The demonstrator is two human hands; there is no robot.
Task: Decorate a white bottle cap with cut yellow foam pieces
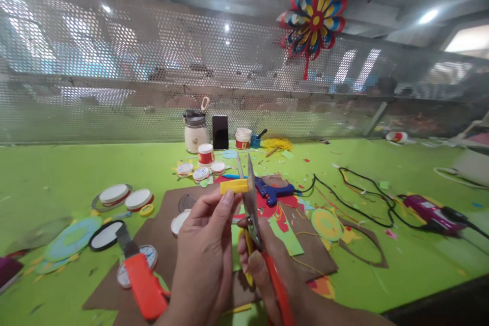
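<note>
My left hand point(206, 244) pinches a small strip of yellow paper point(234, 186) between thumb and fingers. Around the red-and-yellow handles of a pair of scissors point(251, 198) my right hand point(263, 265) is closed. The scissor blades point up and away, slightly parted, with the strip's right end between or against them. Below the hands lies a brown cardboard sheet point(164, 229) bearing red and green paper pieces. A blue glue gun point(273, 191) rests just beyond the scissors.
An orange-handled cutter point(145, 282) lies at the left among round white lids point(139, 198). A black cord runs right to a purple device point(433, 214). At the back stand a lidded jar point(196, 135), a phone point(220, 132) and small tubs. A paper flower point(316, 20) hangs above the perforated screen.
</note>
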